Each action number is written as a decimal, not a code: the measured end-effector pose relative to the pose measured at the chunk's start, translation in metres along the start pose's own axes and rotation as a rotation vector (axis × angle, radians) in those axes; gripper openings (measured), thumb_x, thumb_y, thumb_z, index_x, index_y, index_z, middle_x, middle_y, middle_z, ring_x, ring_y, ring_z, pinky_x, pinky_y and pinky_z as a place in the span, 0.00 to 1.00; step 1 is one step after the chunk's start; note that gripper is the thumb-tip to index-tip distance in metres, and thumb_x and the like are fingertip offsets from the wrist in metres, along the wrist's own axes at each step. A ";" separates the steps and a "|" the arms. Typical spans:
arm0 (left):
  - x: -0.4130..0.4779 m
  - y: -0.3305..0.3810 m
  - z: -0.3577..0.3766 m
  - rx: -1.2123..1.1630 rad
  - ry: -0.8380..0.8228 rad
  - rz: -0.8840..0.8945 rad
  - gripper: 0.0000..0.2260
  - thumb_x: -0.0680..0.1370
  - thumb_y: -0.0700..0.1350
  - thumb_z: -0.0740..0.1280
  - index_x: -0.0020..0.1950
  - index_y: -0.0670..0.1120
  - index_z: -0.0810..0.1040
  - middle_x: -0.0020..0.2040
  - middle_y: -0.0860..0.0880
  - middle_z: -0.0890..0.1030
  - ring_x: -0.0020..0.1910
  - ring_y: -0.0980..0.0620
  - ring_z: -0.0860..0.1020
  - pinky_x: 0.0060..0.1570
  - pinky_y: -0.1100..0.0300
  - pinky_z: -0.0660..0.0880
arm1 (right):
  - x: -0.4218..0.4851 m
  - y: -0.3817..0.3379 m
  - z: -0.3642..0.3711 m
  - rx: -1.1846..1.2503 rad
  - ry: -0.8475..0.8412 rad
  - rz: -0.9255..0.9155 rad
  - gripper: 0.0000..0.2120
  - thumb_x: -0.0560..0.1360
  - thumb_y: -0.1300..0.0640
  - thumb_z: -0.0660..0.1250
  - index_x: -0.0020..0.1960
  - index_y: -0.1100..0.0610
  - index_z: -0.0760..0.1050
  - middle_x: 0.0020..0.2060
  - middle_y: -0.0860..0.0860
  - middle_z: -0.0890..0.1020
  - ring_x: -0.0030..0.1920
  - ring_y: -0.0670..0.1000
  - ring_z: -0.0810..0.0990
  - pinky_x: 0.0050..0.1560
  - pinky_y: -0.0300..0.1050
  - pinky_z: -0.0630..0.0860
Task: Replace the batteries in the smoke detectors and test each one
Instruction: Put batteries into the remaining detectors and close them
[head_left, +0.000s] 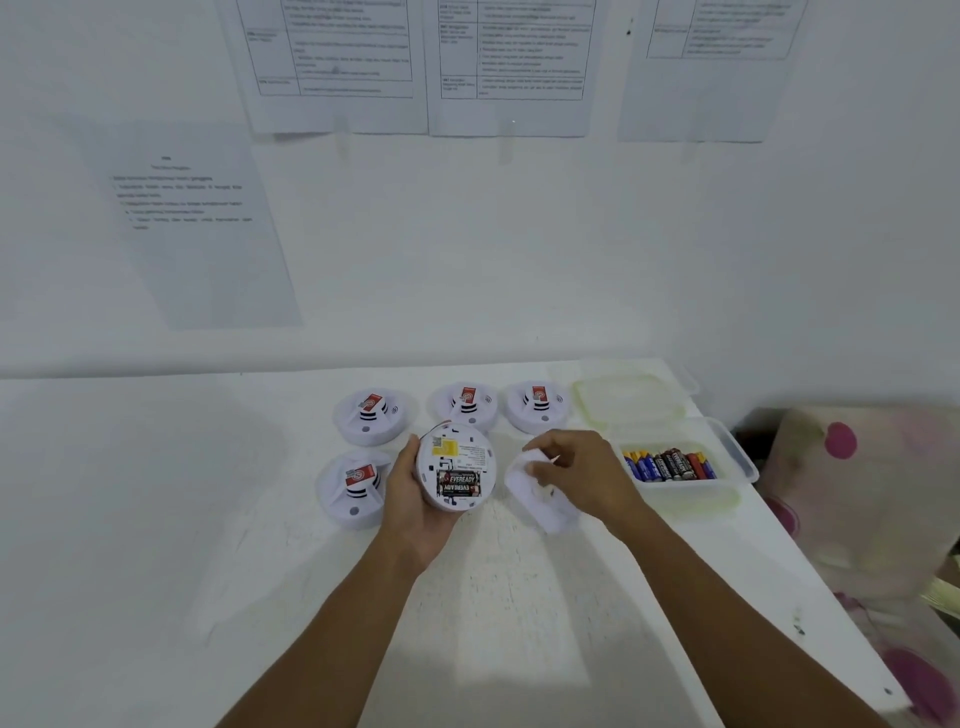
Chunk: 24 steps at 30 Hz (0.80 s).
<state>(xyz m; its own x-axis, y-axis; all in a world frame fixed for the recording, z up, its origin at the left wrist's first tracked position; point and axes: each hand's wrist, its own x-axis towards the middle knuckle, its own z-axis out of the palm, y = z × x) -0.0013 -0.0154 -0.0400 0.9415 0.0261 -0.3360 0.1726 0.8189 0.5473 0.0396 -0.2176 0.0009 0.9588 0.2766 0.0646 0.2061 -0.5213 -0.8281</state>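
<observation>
My left hand (410, 499) holds a white smoke detector (456, 467) with its back facing me; two black Eveready batteries (459, 484) sit in its open compartment. My right hand (576, 470) grips the detector's white round back cover (540, 496) just to the right, low over the table. Three more detectors stand in a far row, the left one (372, 417), the middle one (465, 404) and the right one (538, 404). Another detector (353, 487) stands left of my left hand.
A clear plastic box (737, 457) with several batteries (670, 464) stands at the right, its lid (628, 400) lying behind it. The white table (156, 519) meets a white wall with printed sheets (202, 228). A floral fabric (872, 488) lies past the right edge.
</observation>
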 end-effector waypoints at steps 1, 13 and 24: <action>-0.001 -0.002 0.002 0.008 -0.004 0.004 0.22 0.82 0.56 0.55 0.69 0.46 0.75 0.65 0.39 0.78 0.66 0.38 0.75 0.66 0.40 0.70 | -0.001 -0.005 0.001 0.075 0.066 -0.004 0.05 0.72 0.61 0.73 0.48 0.55 0.83 0.39 0.48 0.85 0.33 0.43 0.80 0.38 0.36 0.76; -0.002 -0.021 0.021 -0.019 0.002 -0.033 0.25 0.81 0.58 0.57 0.70 0.43 0.74 0.66 0.40 0.78 0.65 0.43 0.75 0.68 0.51 0.68 | -0.018 -0.034 0.063 -0.098 0.193 -0.225 0.17 0.70 0.45 0.67 0.57 0.49 0.79 0.52 0.43 0.83 0.51 0.44 0.80 0.52 0.45 0.79; -0.005 -0.016 0.021 -0.044 0.011 -0.029 0.24 0.82 0.58 0.56 0.68 0.43 0.75 0.60 0.41 0.81 0.56 0.44 0.80 0.49 0.53 0.81 | -0.019 -0.026 0.055 -0.271 0.186 -0.193 0.21 0.72 0.45 0.71 0.63 0.47 0.77 0.61 0.46 0.77 0.60 0.48 0.74 0.62 0.49 0.72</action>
<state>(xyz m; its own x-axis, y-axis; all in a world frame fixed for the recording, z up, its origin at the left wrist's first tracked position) -0.0024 -0.0406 -0.0310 0.9329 0.0078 -0.3602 0.1870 0.8439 0.5028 0.0057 -0.1648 -0.0095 0.9112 0.2520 0.3258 0.4067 -0.6753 -0.6153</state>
